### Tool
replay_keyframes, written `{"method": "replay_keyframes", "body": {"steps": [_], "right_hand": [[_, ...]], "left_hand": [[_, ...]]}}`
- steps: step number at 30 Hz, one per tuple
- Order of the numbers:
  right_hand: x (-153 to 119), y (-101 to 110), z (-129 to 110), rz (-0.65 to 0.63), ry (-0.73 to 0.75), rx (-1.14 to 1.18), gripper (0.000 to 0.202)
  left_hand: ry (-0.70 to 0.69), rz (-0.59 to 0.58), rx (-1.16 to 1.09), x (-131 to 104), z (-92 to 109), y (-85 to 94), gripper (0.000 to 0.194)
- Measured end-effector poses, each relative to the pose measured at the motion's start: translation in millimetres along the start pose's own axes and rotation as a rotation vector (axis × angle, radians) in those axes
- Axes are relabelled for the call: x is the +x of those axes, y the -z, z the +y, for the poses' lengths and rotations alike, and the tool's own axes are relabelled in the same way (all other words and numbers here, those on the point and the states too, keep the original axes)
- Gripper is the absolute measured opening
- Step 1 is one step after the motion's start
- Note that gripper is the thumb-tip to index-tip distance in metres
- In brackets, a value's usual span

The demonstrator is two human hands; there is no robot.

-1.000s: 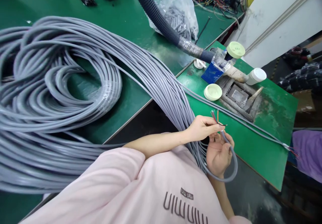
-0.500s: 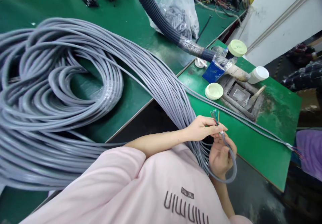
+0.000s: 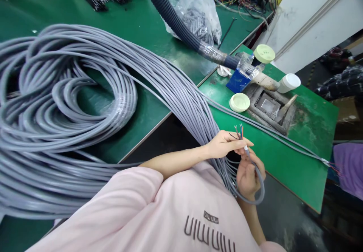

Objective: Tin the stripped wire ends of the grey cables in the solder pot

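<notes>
Between my two hands is the end of a grey cable [image 3: 261, 184], its thin coloured wires [image 3: 241, 132] fanned out above a white band [image 3: 245, 148]. My left hand [image 3: 227, 144] is closed, with thumb and fingers at the wires and the banded end. Just below, the fingers of my right hand [image 3: 249, 173] curl around the grey sheath, which bends in a loop past the palm. Close behind both hands runs a thick bundle of grey cables [image 3: 181, 89], leading to a large coil [image 3: 124, 108] on the green table at left.
A square solder pot [image 3: 268, 106] sits on the green board, with a ribbed hose [image 3: 181, 25] above it. Around it stand a pale cup [image 3: 239, 102], a white jar [image 3: 289, 82] and a blue box [image 3: 238, 81]. A plastic bag [image 3: 198, 17] lies behind. A purple sleeve [image 3: 350, 169] shows at right.
The coloured wires at the cable end have shifted in my left fingers, with a dark one now sticking out leftward. The view has moved slightly; both hands keep their hold.
</notes>
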State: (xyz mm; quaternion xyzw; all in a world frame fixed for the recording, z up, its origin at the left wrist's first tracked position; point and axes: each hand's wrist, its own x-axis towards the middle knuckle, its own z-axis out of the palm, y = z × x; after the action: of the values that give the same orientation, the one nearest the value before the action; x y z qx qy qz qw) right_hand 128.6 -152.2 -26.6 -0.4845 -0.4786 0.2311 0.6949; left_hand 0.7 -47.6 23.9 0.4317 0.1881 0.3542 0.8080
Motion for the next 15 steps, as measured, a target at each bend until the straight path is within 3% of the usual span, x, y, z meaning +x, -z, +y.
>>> {"method": "replay_keyframes", "body": {"steps": [5,8,10,12,13,15], "right_hand": [[3,0,-15,-0.071,0.100,-0.179,0.023],[4,23,-24,-0.132,0.182,-0.388,0.022],[2,57,-30,-0.136,0.194,-0.598,0.019],[-7,105,-37,-0.087,0.090,-0.882,0.020],[-13,131,-41,-0.094,-0.005,-1.008,0.026],[-29,177,-51,-0.244,-0.279,-1.191,0.043]], "left_hand": [[-0.034,-0.069,0.112,5,-3,4.6,0.053],[-0.003,-0.162,0.274,12,-8,8.0,0.061],[-0.075,-0.203,0.528,17,-9,12.0,0.055],[-0.200,-0.204,0.885,24,-6,17.6,0.045],[-0.251,-0.193,1.058,28,-3,20.7,0.042],[-0.294,-0.173,1.326,38,1,26.0,0.040]]}}
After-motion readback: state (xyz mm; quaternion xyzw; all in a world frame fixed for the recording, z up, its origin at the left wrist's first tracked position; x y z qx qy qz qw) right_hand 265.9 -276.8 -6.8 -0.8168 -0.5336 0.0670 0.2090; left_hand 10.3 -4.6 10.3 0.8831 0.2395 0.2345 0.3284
